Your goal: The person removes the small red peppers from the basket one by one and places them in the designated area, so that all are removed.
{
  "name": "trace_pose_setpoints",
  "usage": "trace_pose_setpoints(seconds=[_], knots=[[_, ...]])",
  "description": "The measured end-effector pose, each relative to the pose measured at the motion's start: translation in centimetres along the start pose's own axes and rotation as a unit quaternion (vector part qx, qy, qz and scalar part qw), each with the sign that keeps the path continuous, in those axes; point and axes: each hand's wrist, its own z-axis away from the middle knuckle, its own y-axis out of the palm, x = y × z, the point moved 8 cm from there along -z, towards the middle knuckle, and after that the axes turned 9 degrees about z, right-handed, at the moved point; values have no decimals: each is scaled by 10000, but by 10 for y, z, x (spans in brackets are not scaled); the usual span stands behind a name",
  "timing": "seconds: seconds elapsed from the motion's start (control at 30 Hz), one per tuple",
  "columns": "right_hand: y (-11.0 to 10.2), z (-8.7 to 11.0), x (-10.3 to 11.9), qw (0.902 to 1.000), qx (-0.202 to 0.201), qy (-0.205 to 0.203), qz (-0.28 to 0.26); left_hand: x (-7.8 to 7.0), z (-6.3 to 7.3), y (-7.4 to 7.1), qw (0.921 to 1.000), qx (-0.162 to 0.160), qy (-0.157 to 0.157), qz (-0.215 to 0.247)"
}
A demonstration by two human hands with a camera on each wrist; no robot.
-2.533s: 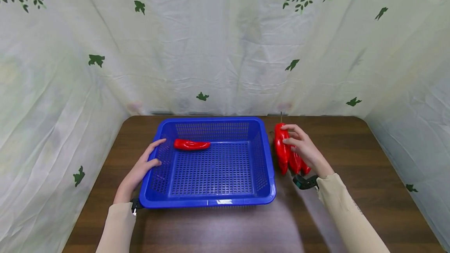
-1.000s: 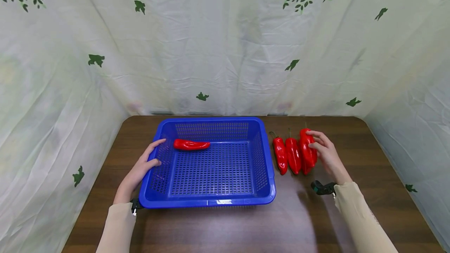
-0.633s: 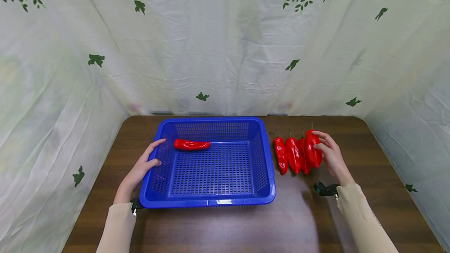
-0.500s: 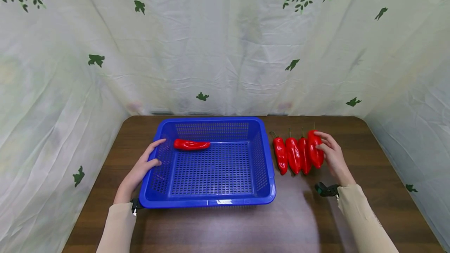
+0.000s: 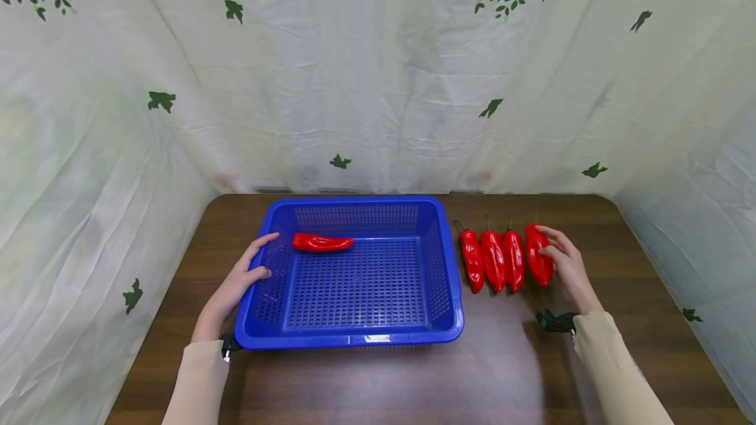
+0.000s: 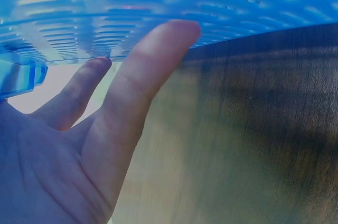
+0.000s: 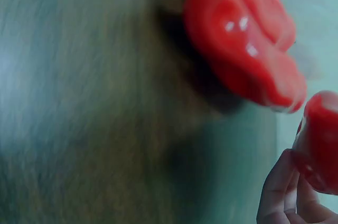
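While your left hand (image 5: 237, 279) rested on the left rim of the blue basket (image 5: 295, 342), its fingers fairly straight, that contact probably kept the basket steady. Your right hand (image 5: 570, 272), right of centre in the frame, pinched a red pepper (image 5: 537, 256) between thumb and fingers from its right side, likely so as not to disturb its neighbours. Its stem pointed toward the top of the frame; whether it touched the counter (image 5: 378, 385) was unclear. Just left of it lay three peppers (image 5: 493, 261), side by side with stems up-frame, as if ordered for easy picking. Another pepper (image 5: 321, 242) lay crosswise in the basket's upper left. The basket's right wall stood as a barrier between it and the row. Behind the counter hung a pale leaf-print cloth (image 5: 378, 84).
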Motion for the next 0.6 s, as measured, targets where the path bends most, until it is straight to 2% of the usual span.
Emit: trace_pose_setpoints(seconds=[0.13, 0.23, 0.4, 0.6], knots=[[-7, -5, -16, 9997, -52, -66, 211, 0, 0, 0, 10000, 1, 23, -7], [-11, -4, -22, 9980, -104, 25, 628, -1, 0, 0, 10000, 3, 33, -29], [-13, -1, -27, 9905, -118, 151, 1362, -2, 1, 0, 10000, -25, 20, -92], [-10, -2, -28, 9834, -29, 186, 1806, -1, 1, 0, 9999, -60, -17, -135]])
